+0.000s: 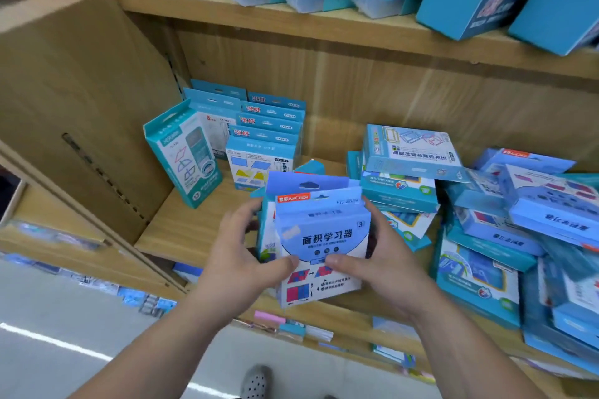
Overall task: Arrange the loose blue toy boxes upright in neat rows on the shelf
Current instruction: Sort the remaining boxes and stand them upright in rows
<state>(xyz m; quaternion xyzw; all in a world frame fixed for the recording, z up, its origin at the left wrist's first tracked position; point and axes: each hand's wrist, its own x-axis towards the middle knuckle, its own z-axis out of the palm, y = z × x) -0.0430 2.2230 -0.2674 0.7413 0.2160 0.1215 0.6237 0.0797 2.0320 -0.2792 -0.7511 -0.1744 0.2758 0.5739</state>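
Head view has your left hand (240, 256) and right hand (379, 266) curled round a small upright bunch of blue boxes (324, 236) at the shelf (181, 233) front, mid-placement I judge; next, set them squarely beside the standing row (262, 152), clear of the loose pile (518, 220).

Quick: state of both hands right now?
Left hand: grips the blue boxes, left side.
Right hand: grips the same boxes, right side.
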